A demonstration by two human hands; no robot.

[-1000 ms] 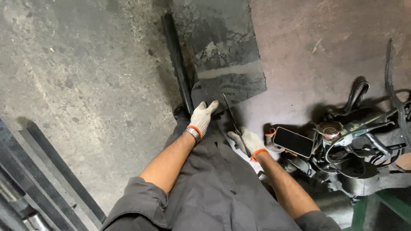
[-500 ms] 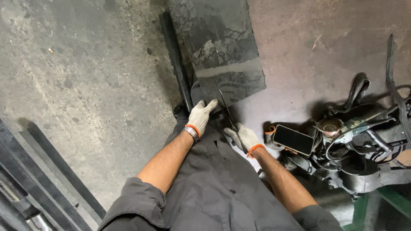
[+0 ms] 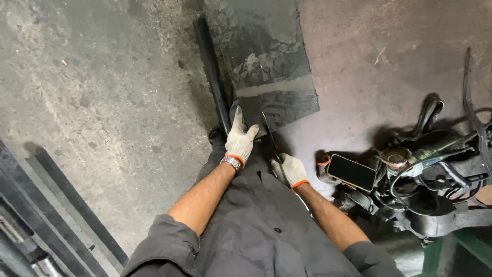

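Little has shifted since the earlier frames: both gloved hands sit where they were, and the right hand has only drawn slightly closer to the body along the thin rod.

Left hand (image 3: 240, 137) is stretched forward on a straight bare forearm, palm down, fingers together and pointing away, thumb splayed to the right. It lies flat on the near edge of the dark metal sheet (image 3: 266, 61), pressing rather than gripping, with nothing inside it. A watch and the orange glove cuff show at the wrist.

Right hand (image 3: 291, 169) sits lower and nearer the body, fingers curled shut around the near end of a thin dark rod (image 3: 270, 134), which slants up and left across the sheet's lower corner. What the rod is remains hard to tell; it may be a blade or a scribing tool. Its lower end is hidden inside the glove.

Just left of the sheet a long black bar (image 3: 211, 72) lies on the concrete floor (image 3: 102, 92), its near end covered by the left hand and the grey trouser leg. A dark shoe tip shows only in part below the left wrist.

To the right, a phone (image 3: 351, 173) with a dark screen rests on a heap of cables and an angle grinder (image 3: 420, 154); much of that heap is tangled, shadowed and cut off by the frame edge. Dark metal bars (image 3: 46, 215) at lower left are also cropped.
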